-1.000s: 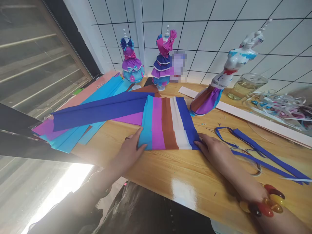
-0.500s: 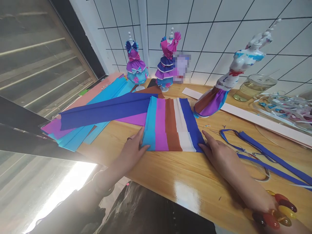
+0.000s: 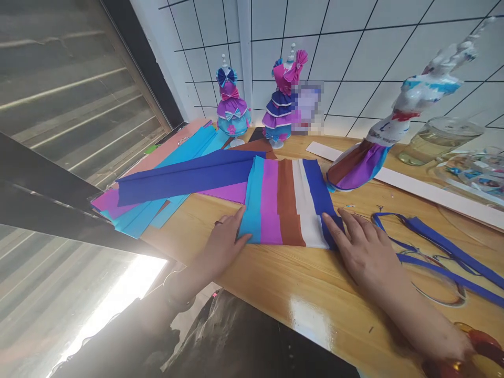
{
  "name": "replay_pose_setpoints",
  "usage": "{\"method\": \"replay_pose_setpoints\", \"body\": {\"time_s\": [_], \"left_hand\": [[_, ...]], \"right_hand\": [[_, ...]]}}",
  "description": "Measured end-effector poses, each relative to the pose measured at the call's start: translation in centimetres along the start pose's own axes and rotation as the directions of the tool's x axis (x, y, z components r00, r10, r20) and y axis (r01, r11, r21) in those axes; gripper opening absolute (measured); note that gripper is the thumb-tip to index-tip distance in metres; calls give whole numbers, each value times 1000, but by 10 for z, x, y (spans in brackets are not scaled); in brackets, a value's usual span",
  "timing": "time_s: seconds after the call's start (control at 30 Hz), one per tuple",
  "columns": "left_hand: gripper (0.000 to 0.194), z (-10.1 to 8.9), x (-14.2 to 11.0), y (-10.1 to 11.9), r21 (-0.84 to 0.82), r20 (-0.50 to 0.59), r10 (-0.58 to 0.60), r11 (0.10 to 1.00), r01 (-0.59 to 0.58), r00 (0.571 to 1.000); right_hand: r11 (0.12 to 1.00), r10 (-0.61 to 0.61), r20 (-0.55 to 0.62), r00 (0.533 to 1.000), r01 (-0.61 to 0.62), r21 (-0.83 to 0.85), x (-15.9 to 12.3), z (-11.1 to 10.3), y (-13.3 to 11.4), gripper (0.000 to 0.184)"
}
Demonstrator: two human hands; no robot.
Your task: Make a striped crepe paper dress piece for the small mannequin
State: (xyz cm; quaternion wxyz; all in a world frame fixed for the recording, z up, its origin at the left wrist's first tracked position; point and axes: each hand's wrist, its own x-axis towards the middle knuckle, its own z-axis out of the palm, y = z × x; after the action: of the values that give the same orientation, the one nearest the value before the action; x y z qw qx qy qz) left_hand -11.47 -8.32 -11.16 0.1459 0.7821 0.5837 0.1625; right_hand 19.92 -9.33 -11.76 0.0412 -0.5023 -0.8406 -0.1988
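A panel of striped crepe paper (image 3: 290, 202) in light blue, purple, brown, white and dark blue lies on the table in front of me, its lower edge folded up. At its lower left corner is my left hand (image 3: 225, 233), thumb and index finger spread and touching the light blue stripe. My right hand (image 3: 366, 247) lies flat over the lower right corner, fingers apart, with the thumb side on the dark blue stripe. Part of that corner is hidden under it.
Loose crepe paper strips (image 3: 189, 176) fan out at the left. Behind stand two small dressed mannequins (image 3: 232, 113) (image 3: 277, 118). A third mannequin (image 3: 388, 123) leans in view at right, near a glass jar (image 3: 439, 139), a long white strip (image 3: 433, 193) and blue ribbons (image 3: 452, 249).
My right hand has shifted from the panel's right edge and now lies flatter, over its lower right corner. The left hand stays at the left corner. The view has turned slightly left.
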Motion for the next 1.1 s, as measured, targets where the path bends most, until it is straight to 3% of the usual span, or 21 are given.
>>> {"method": "replay_pose_setpoints", "body": {"time_s": [0.17, 0.3, 0.47, 0.53, 0.63, 0.87, 1.1], "left_hand": [[58, 5, -1, -4, 107, -94, 136, 986, -126, 986], [50, 7, 1, -8, 240, -129, 334, 924, -297, 934], [58, 0, 6, -3, 315, 73, 614, 734, -602, 786], [59, -4, 9, 2, 299, 151, 660, 679, -670, 736], [56, -9, 12, 7, 272, 218, 686, 641, -718, 694], [49, -13, 13, 11, 265, 282, 643, 661, -702, 712], [47, -13, 13, 11, 225, 231, 657, 682, -696, 718]], "right_hand": [[978, -195, -46, 980, 198, 67, 7, 3, -5, 62], [950, -297, -19, 955, 297, 98, 14, -2, -8, 68], [920, -374, -4, 927, 372, 124, 21, -8, -11, 74], [912, -389, 2, 921, 385, 141, 22, -6, -12, 75], [902, -412, 6, 911, 407, 144, 23, -3, -11, 79], [884, -453, 13, 891, 448, 135, 22, -2, -11, 83], [890, -442, 38, 896, 434, 140, 22, -5, -11, 80]]}}
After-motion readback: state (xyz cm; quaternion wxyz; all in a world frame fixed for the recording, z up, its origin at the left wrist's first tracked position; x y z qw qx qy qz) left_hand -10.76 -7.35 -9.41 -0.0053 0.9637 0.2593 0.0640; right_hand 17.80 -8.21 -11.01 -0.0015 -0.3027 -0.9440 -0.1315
